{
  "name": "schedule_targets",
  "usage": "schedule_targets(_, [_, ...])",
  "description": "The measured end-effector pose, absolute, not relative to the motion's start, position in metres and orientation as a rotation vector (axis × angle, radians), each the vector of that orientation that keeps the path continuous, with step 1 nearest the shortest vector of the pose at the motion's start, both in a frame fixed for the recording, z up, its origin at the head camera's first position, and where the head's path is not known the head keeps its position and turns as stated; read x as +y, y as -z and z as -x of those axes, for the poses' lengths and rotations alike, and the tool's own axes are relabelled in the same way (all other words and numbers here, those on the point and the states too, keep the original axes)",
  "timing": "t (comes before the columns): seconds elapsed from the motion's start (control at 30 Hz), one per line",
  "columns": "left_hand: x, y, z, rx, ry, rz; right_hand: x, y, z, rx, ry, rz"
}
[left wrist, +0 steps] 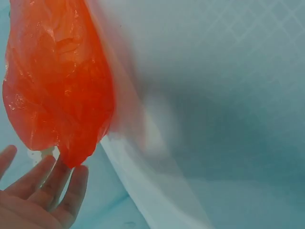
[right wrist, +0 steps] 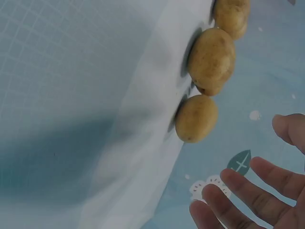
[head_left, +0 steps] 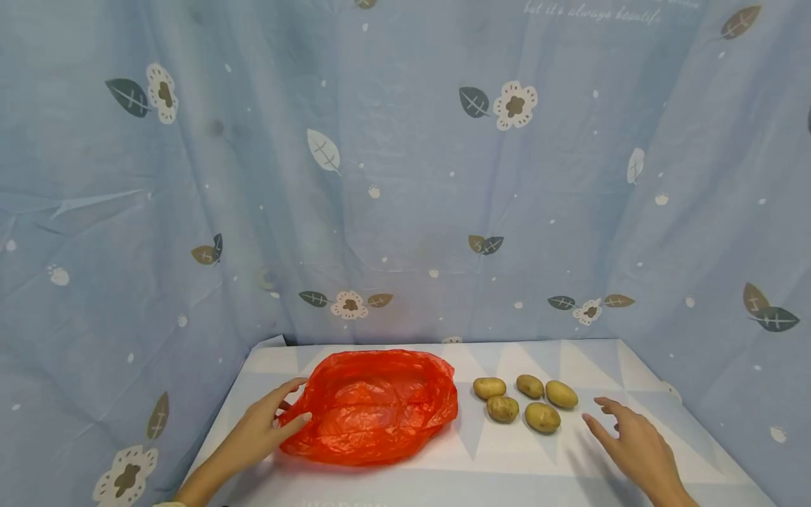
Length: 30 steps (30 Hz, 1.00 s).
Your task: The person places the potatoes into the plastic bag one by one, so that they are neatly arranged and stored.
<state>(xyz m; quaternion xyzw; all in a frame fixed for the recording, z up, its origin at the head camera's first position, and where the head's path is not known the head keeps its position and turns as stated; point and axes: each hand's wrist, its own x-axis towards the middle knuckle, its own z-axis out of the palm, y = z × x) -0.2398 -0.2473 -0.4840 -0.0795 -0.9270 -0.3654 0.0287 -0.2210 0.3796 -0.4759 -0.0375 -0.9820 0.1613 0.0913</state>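
A red plastic bag (head_left: 374,415) lies on the table with its wide mouth spread. At its left side is my left hand (head_left: 262,419), thumb and fingers apart. The left wrist view shows the fingers (left wrist: 74,193) loosely extended, right at the pointed lower corner of the red bag (left wrist: 62,86). Several yellow-brown potatoes sit in a loose group right of the bag, among them a front potato (head_left: 542,417) and a rightmost potato (head_left: 562,394). My right hand (head_left: 640,447) hovers to the right of them, fingers spread and holding nothing. In the right wrist view its fingers are apart from the nearest potato (right wrist: 196,119).
The white table (head_left: 481,472) bears a pale geometric pattern. A blue curtain (head_left: 405,211) with leaves and flowers hangs behind it and along both sides.
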Motion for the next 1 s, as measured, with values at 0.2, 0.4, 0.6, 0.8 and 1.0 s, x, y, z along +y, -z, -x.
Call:
schedule_targets(0.2, [-0.247, 0.493, 0.242, -2.846, 1.195, 0.296, 0.373, 0.485, 0.223, -2.908, -0.490, 0.072])
schedule_targets(0.4, [-0.246, 0.499, 0.246, -2.844, 1.237, 0.333, 0.364, 0.492, 0.226, -2.905, -0.521, 0.025])
schedule_targets(0.6, [-0.245, 0.498, 0.247, -2.860, 1.286, 0.329, 0.356, 0.498, 0.228, -2.893, -0.533, 0.004])
schedule_targets(0.8, [-0.244, 0.497, 0.249, -2.863, 1.328, 0.310, 0.352, 0.501, 0.230, -2.881, -0.566, -0.003])
schedule_targets(1.0, [-0.245, 0.501, 0.250, -2.872, 1.357, 0.288, 0.346, 0.505, 0.234, -2.871, -0.625, -0.024])
